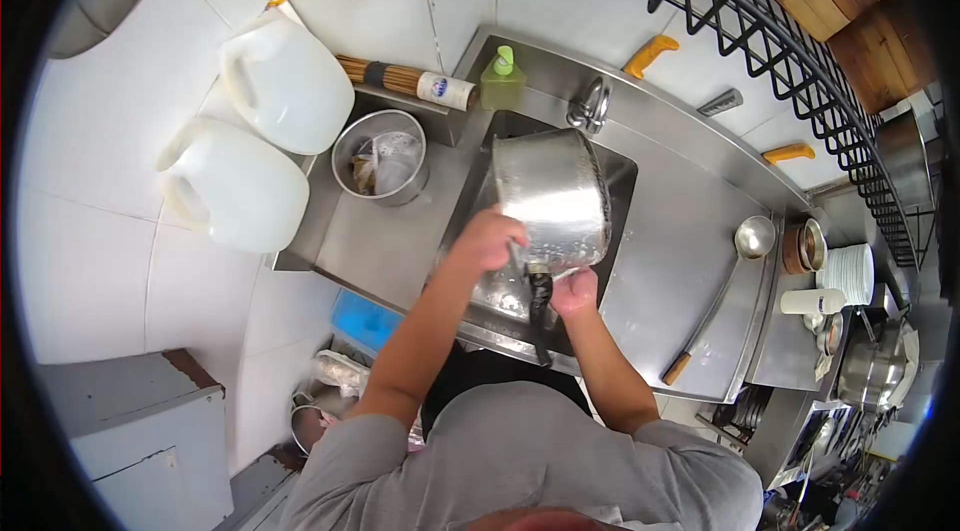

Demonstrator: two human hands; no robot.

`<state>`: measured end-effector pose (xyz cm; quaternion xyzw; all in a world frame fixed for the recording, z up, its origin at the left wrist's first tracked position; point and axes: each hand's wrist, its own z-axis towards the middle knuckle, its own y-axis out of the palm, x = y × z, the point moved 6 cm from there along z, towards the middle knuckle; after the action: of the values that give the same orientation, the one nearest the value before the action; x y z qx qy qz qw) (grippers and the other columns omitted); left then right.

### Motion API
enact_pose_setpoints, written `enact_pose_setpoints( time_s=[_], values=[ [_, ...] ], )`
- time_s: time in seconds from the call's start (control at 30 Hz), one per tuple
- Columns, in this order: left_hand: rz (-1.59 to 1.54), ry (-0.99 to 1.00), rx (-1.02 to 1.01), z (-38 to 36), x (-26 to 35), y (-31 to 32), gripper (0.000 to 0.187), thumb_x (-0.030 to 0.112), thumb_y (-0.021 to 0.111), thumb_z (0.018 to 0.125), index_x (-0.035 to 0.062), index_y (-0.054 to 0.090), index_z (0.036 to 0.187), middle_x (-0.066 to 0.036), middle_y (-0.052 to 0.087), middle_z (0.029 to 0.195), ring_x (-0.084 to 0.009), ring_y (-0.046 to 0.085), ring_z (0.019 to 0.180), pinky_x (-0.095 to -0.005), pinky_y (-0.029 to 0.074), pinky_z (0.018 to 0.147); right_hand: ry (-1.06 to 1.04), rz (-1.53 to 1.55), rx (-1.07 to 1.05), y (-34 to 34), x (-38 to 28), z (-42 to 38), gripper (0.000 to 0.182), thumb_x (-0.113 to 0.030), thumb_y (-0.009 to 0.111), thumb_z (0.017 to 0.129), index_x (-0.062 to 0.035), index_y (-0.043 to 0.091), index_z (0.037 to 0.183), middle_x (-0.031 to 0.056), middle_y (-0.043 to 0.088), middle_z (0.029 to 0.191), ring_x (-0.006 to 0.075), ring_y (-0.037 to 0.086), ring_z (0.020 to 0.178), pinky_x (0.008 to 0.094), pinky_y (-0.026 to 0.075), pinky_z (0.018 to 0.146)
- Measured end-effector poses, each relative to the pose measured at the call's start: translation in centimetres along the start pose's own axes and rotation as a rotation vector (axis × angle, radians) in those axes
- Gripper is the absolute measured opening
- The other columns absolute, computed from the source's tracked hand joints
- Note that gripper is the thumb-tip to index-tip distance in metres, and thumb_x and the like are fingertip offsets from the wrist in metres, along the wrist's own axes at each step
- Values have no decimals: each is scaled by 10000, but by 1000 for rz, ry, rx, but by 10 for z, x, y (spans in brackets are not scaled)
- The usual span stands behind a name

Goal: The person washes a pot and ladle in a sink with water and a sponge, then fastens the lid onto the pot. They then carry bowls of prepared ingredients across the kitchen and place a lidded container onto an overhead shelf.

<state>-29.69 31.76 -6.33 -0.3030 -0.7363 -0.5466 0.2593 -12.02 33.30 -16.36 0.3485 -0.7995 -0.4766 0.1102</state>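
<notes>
The steel pot (553,199) hangs tilted over the sink (622,176), nearly filling the basin, with the faucet (590,103) close behind its far edge and bare counter (680,261) to the right. The right hand (574,291) grips its black handle (540,303); the left hand (487,239), fingers curled, presses against its shiny, dented side.

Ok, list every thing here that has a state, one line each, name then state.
pot: tipped on its side over the sink, held up
left hand: pressed against the pot's outside
right hand: gripping the pot by its black handle
sink: in use, contents hidden
round metal bin: uncovered, scraps inside
two white jugs: standing at the wall
soap bottle: upright
ladle: lying on the counter
plates: stacked
</notes>
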Motion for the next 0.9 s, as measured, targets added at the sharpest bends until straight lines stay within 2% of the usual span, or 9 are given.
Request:
enact_pose_setpoints(
  time_s=[0.1, 0.23, 0.4, 0.47, 0.6, 0.67, 0.73, 0.8, 0.9],
  values=[
    [40, -43, 28, 12, -7, 30, 323, -54, 622, 644, -36, 661, 964, -69, 663, 841, -165, 615, 703, -319, 480, 639, -33, -138, 156, -7, -11, -14, 368, -191, 352, 1030, -12, 575, 1261, 157, 629, 1267, 321, 615, 1135, 481, 481, 1010],
    [557, -140, 129, 18, -33, 14, 288, -1, 594, 680, -34, 660, 958, -70, 621, 814, -118, 551, 697, -298, 449, 570, -63, -389, 285, 15, -17, -31, 267, -119, 443, 1015, 50, 578, 1170, 166, 646, 1144, 302, 654, 994, 454, 539, 857],
    [920, -71, 147, 24, -56, 8, 280, 20, 560, 710, -55, 662, 960, -164, 654, 879, -241, 626, 795, -392, 504, 706, -104, -979, 239, 47, -23, -47, 180, -114, 571, 974, 49, 649, 979, 107, 652, 882, 185, 649, 823, 299, 515, 715],
    [1207, -50, 120, 21, -55, 7, 340, 12, 532, 740, -65, 678, 1037, -258, 687, 961, -318, 695, 909, -397, 526, 827, -200, -1139, 193, 72, -31, -57, 179, -58, 590, 934, 42, 675, 1056, 99, 674, 905, 149, 636, 805, 265, 499, 725],
    [807, -248, 189, 27, -88, -59, 313, -5, 514, 699, -31, 651, 979, -113, 630, 827, -216, 603, 785, -378, 491, 683, -497, -1179, -123, 169, -34, -43, 387, 5, 569, 915, 60, 587, 1297, 122, 678, 1149, 158, 646, 976, 296, 515, 861],
    [550, -250, 203, 24, -85, -64, 269, -26, 527, 662, -3, 623, 912, -78, 581, 788, -197, 547, 713, -351, 440, 607, -504, -1289, -351, 231, -3, -14, 466, -94, 647, 934, 30, 540, 1371, 144, 640, 1244, 205, 618, 1111, 343, 481, 981],
    [426, -248, 149, 39, -104, -82, 281, -38, 528, 661, -8, 633, 919, -80, 579, 777, -200, 545, 675, -349, 437, 581, -154, -1129, -453, 285, 38, -3, 512, -181, 697, 925, 31, 548, 1366, 147, 638, 1263, 192, 609, 1137, 347, 456, 1033],
    [350, -290, 159, 34, -122, -87, 287, -45, 529, 644, 3, 628, 909, -70, 571, 775, -190, 528, 671, -336, 420, 579, -434, -1531, -418, 261, -7, 40, 495, -212, 724, 912, 31, 589, 1322, 135, 657, 1227, 183, 624, 1094, 329, 498, 984],
    [339, -318, 257, 21, -87, -64, 271, -35, 549, 626, 29, 606, 883, -46, 555, 796, -167, 507, 732, -325, 412, 638, -330, -1132, 56, 164, -115, 118, 292, -165, 671, 922, 51, 657, 1118, 170, 702, 952, 229, 694, 806, 330, 602, 704]
  ],
)
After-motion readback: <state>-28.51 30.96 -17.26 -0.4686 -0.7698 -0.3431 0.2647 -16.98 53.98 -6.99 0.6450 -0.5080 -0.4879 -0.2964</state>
